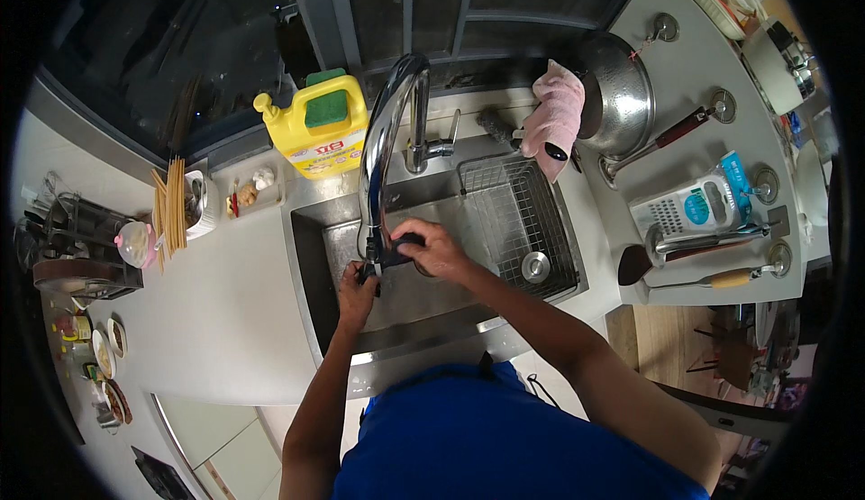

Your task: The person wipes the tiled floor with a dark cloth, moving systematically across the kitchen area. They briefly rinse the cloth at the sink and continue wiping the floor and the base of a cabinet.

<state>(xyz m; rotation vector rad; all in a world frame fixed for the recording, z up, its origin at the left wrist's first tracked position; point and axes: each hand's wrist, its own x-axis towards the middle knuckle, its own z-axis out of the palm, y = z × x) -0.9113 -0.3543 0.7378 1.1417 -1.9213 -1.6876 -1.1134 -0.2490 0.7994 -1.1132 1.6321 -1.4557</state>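
My left hand is closed around a small dark item at the lower end of the chrome gooseneck faucet, over the left part of the stainless steel sink. A little higher and to the right, my right hand grips a dark object just beside the faucet's spout. What the dark object is cannot be told, as the fingers and the spout cover part of it. In the sink's right side sits a wire basket with a small round metal item in it.
Behind the sink stand a yellow detergent jug with green sponges and a pink cloth draped over something. Chopsticks and a tray with garlic and ginger are at left. A metal basin, grater and hanging utensils lie right.
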